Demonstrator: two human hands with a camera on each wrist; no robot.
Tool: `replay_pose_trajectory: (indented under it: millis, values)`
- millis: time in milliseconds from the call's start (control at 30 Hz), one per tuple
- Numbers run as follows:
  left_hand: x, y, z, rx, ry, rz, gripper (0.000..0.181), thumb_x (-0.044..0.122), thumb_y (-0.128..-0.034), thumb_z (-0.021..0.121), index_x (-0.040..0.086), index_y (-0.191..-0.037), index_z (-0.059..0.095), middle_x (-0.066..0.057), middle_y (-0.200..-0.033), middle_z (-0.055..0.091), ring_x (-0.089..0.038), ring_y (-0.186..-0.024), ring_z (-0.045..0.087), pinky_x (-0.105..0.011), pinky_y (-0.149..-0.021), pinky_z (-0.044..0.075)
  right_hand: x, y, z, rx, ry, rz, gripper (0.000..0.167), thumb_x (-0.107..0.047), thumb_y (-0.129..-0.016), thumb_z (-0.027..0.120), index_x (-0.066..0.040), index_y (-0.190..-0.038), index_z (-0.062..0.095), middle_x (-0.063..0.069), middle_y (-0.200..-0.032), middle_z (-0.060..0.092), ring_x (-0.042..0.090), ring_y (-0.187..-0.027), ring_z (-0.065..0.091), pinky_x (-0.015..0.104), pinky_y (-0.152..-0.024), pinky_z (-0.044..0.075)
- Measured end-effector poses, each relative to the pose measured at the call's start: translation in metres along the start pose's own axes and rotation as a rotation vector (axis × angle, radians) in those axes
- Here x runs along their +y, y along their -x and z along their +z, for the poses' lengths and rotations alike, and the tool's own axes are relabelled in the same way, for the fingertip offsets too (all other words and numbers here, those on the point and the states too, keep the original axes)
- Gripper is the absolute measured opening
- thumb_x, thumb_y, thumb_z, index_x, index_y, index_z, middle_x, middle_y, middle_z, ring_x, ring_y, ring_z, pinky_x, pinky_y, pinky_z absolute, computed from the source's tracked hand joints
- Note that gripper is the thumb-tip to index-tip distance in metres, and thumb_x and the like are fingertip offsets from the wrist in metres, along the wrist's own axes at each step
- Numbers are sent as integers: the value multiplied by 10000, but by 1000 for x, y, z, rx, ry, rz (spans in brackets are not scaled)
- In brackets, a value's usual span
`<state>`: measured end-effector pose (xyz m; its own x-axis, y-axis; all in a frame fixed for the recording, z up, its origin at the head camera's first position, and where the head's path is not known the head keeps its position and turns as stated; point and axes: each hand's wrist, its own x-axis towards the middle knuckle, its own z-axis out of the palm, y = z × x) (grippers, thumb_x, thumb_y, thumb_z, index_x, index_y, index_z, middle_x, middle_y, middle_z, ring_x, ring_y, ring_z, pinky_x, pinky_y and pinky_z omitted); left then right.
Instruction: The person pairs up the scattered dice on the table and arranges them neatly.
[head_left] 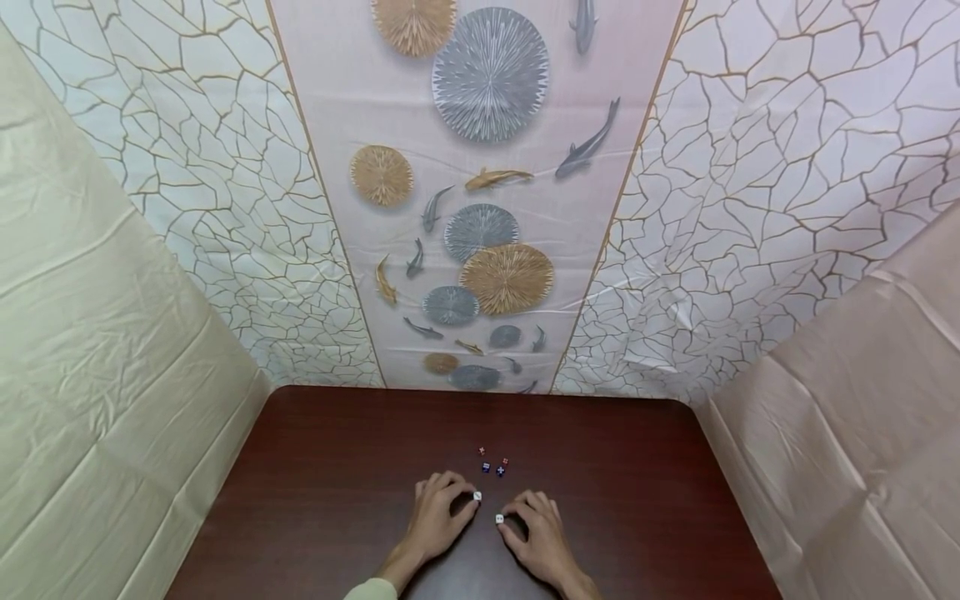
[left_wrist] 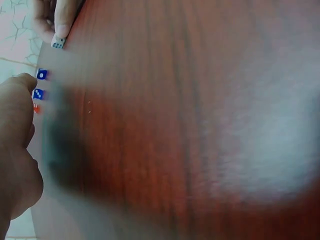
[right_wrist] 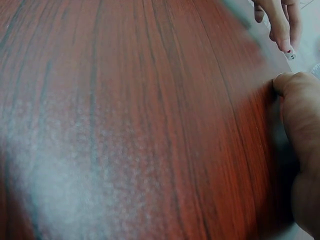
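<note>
Between the thumb and index finger, my left hand [head_left: 437,518] pinches a white die [head_left: 477,496]. Close by on the right, my right hand [head_left: 542,535] holds a second white die [head_left: 499,518] the same way, slightly nearer the front. From the left wrist, the right-hand die [left_wrist: 58,42] shows under the thumb, while the left hand's own die is hidden by that hand. The right wrist view catches the left-hand die [right_wrist: 291,54] at the fingertips; the right hand [right_wrist: 306,135] covers its own.
Just beyond the hands lie two blue dice [head_left: 486,467] and two red dice [head_left: 505,461], grouped loosely. They sit on a dark reddish wooden table [head_left: 330,467]. A patterned curtain [head_left: 480,183] stands behind it, with plain beige cloth [head_left: 832,467] along both sides.
</note>
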<state>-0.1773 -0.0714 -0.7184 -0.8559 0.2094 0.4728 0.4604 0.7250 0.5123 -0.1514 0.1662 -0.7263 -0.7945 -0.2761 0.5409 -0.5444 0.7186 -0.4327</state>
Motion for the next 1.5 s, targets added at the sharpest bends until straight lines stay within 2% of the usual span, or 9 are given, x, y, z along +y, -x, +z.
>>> replay_pose_trajectory:
  millis: [133, 300, 533, 800, 1100, 1500]
  values:
    - [4, 8, 0, 13, 11, 27, 192, 242, -893, 972, 270, -1045, 857, 131, -1052, 747, -72, -999, 643, -408, -926, 426, 0, 1, 0, -13, -11, 7, 273, -159, -813, 1012, -226, -996, 821, -63, -984, 697, 74, -970, 574, 311, -845, 394]
    - [10, 16, 0, 6, 19, 24, 189, 227, -884, 976, 264, -1025, 856, 137, -1031, 743, -66, -976, 638, -385, -904, 410, 0, 1, 0, -27, -32, 28, 259, -178, -835, 1005, -229, -1015, 825, -57, -991, 700, 76, -972, 571, 308, -856, 390]
    - [12, 24, 6, -7, -3, 27, 178, 253, -884, 974, 272, -1018, 859, 156, -1034, 745, -58, -980, 636, -376, -904, 396, 1, 1, 1, 21, -18, -13, 281, -151, -800, 1018, -190, -1004, 829, -50, -986, 705, 78, -960, 572, 303, -850, 390]
    - [16, 25, 13, 5, -19, 37, 199, 253, -852, 995, 275, -993, 856, 157, -1022, 742, -67, -977, 632, -371, -894, 365, -1, 3, 1, 6, -26, 12, 277, -154, -822, 1011, -221, -1009, 818, -69, -995, 698, 63, -952, 555, 304, -838, 381]
    - [17, 26, 20, 52, -48, 59, 217, 263, -819, 1012, 285, -964, 852, 148, -1011, 737, -76, -975, 626, -374, -896, 353, 1, 2, 2, 7, -29, 5, 281, -152, -818, 1012, -206, -1017, 820, -56, -995, 700, 65, -947, 549, 300, -836, 378]
    - [17, 26, 26, 105, -44, 95, 232, 247, -786, 1027, 273, -939, 855, 129, -1013, 729, -89, -972, 628, -388, -904, 356, -1, 2, 0, -11, -32, 29, 280, -149, -829, 1006, -229, -1017, 816, -69, -1002, 696, 52, -954, 545, 298, -831, 371]
